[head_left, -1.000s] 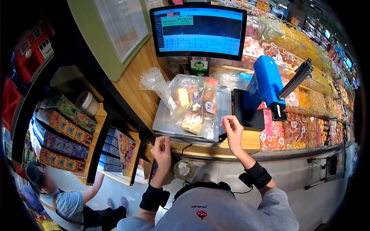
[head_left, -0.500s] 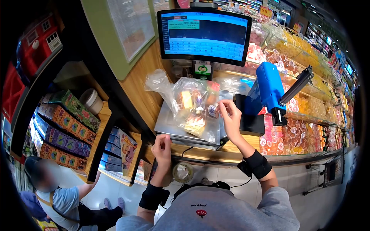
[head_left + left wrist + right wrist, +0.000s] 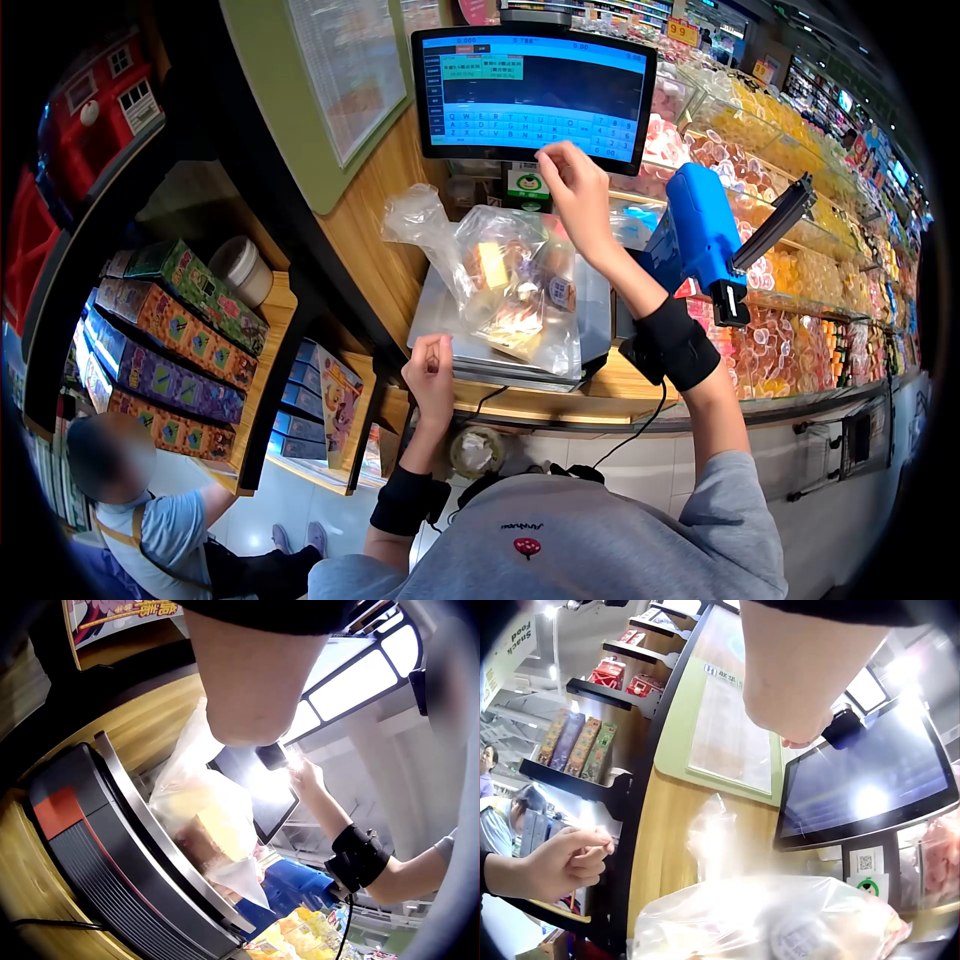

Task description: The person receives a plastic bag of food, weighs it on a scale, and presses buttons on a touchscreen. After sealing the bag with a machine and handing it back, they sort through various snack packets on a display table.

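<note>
My right hand (image 3: pixel 578 195) is raised in front of the lower edge of the touchscreen (image 3: pixel 540 95), bent fingers toward the on-screen keyboard, holding nothing. Beneath it, a clear plastic bag (image 3: pixel 510 275) of packaged food lies on the metal scale (image 3: pixel 428 318), its twisted top flopped to the left. Off the scale's front left corner hovers my left hand (image 3: pixel 430 380); in the right wrist view its fingers (image 3: pixel 585 859) are loosely curled with nothing in them. The left wrist view shows the bag (image 3: pixel 214 817) from the side on the scale's plate.
A blue device with a black arm (image 3: pixel 695 220) stands right of the scale. Beyond it are bins of wrapped jelly sweets (image 3: pixel 780 340). Shelves with snack boxes (image 3: pixel 185 350) flank the left, where another person (image 3: pixel 150 510) stands. A bin (image 3: pixel 477 452) sits on the floor below.
My right hand has risen from the scale's front right, past the bag, to the screen's lower edge. My left hand stays near the scale's front left corner. The head view has shifted slightly.
</note>
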Demonstrator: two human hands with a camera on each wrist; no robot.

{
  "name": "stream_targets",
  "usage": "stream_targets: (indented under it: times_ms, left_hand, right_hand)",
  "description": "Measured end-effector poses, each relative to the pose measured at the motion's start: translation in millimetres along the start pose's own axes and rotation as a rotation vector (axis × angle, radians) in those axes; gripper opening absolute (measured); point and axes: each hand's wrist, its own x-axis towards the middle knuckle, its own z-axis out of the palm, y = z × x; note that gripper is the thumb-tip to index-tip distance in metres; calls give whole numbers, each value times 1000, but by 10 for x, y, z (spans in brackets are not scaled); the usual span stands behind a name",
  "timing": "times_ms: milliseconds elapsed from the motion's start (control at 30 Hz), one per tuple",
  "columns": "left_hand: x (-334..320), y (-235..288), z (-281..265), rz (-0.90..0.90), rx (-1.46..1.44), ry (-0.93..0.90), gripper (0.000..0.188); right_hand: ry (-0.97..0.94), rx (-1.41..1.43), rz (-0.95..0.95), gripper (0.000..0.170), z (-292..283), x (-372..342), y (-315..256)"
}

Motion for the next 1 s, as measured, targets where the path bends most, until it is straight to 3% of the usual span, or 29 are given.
stream_targets:
  times_ms: [467,700,800,933,1000]
  left_hand:
    - [173,-13,-60,-94,-58,43,11]
    - [219,-134,-106,24,-23,84,11]
    - [222,-79,-110,-21,-29,101,10]
    - [244,-167,-146,-20,-7,123,10]
    - [253,-193,-173,-21,-1,139,11]
  right_hand:
    - [-72,-356,-331,8,452,616,296]
    - [-160,-519,-454,7,659,772,431]
    - [-166,-541,-633,12,782,865,516]
    - [-218,-744,-632,28,987,1023,628]
    - [-163,-752,-670,25,1088,1080,678]
